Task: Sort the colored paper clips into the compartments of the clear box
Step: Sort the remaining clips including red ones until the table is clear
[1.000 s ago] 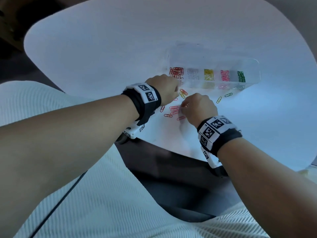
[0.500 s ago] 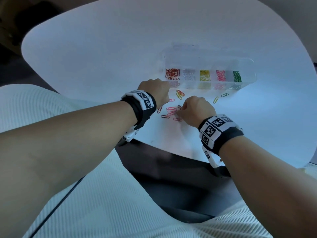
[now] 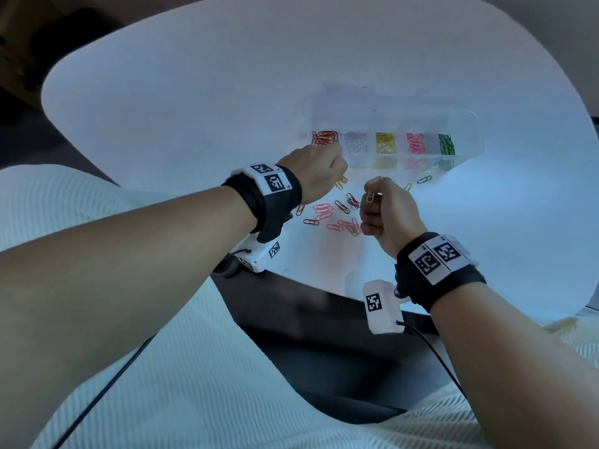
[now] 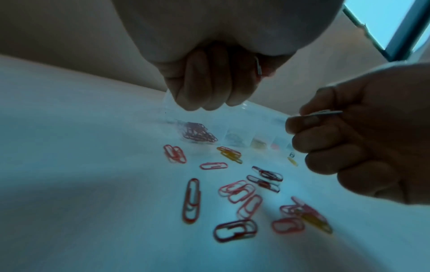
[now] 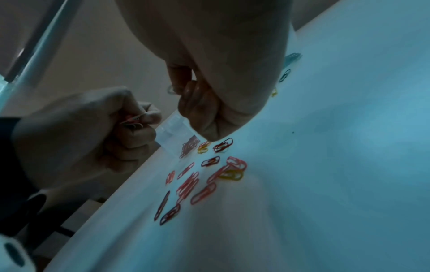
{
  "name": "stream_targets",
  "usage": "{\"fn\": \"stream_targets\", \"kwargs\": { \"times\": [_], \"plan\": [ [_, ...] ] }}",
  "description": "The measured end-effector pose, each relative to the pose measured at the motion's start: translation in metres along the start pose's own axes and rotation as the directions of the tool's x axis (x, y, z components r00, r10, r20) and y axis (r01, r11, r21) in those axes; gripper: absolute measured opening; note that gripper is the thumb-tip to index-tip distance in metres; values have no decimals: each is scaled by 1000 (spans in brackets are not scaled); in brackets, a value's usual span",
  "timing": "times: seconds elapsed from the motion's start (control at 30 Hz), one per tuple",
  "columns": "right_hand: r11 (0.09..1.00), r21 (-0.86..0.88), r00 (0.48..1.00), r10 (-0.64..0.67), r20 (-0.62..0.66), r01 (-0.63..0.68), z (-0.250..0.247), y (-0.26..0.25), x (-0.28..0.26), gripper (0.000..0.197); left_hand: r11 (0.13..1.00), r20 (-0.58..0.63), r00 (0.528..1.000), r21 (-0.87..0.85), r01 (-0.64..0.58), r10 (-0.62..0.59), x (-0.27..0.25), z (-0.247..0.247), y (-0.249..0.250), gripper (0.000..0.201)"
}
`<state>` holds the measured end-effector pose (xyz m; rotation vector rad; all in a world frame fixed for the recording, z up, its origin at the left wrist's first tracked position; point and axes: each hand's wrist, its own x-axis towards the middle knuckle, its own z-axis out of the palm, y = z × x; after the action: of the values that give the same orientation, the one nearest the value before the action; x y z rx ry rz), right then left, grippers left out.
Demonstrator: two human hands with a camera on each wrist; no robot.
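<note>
The clear box [image 3: 466, 119] lies on the white table [image 3: 194, 102], its compartments holding red, silver, yellow, pink and green clips. My left hand [image 3: 324, 173] is curled just in front of the red compartment [image 3: 324, 137]; in the right wrist view it pinches red paper clips [image 5: 131, 120]. My right hand [image 3: 372, 202] is raised over the pile and pinches a pale silver clip [image 3: 369, 197] between thumb and forefinger, also seen edge-on as the pale clip [image 4: 318, 113]. Several loose clips [image 3: 337, 215], mostly pink, red and yellow, lie scattered between the hands.
A green clip [image 3: 424, 179] and a yellow clip [image 3: 407, 187] lie apart, near the box's front right. The table's near edge [image 3: 308, 280] runs just under my wrists, with a dark gap and my white-clad lap below.
My right hand has lifted off the pile with the pale clip pinched in it. My left hand has shifted a little right, toward the red compartment.
</note>
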<state>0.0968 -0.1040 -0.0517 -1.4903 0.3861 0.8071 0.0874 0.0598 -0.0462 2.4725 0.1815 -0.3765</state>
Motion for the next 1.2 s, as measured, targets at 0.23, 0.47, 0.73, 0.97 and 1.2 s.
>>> {"fn": "stream_targets", "kwargs": {
  "times": [0.23, 0.47, 0.73, 0.97, 1.2],
  "plan": [
    [1000, 16, 999, 6, 32, -7, -7, 2, 1, 25, 982, 33, 998, -182, -52, 59, 4, 0, -6, 20],
    [999, -35, 1000, -5, 23, 6, -1, 1, -2, 23, 937, 88, 990, -341, -73, 109, 1, 5, 2, 23],
    [999, -44, 1000, 3, 1, -3, 1, 1, -5, 23, 928, 142, 985, -372, -35, 94, -5, 2, 9, 27],
    [983, 178, 999, 33, 29, -37, 0, -4, -4, 18, 870, 61, 998, -492, 22, 10, -1, -10, 13, 21],
    [910, 412, 993, -9, 119, -41, 3, -23, 4, 24, 511, 103, 987, -846, 153, -126, 1, -26, 21, 28]
  ]
}}
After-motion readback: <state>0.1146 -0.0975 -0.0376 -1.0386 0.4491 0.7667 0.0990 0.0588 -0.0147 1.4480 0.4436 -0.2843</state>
